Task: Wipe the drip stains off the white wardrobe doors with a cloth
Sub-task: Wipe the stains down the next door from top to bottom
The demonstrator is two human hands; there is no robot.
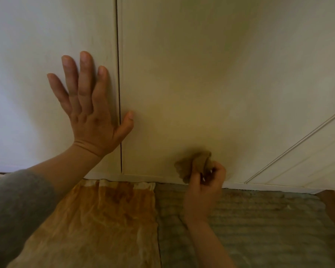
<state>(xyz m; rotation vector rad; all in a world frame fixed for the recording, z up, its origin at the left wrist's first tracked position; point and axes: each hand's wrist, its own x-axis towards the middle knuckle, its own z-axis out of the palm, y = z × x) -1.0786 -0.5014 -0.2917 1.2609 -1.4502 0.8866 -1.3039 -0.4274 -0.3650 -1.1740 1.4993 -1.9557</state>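
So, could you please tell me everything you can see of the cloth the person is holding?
The cloth is a small, tan-brown piece of soft-looking fabric, crumpled into a loose wad with ruffled edges fanning upward. The right hand grips its lower part, fingers curled round it. It sits low against the wardrobe door, near the door's bottom edge, and seems to press on it. It is blurred, so weave and dampness cannot be told.

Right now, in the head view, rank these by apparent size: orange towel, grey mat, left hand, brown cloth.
1. grey mat and orange towel: too alike, both cropped.
2. left hand.
3. brown cloth, bunched in fingers of right hand.
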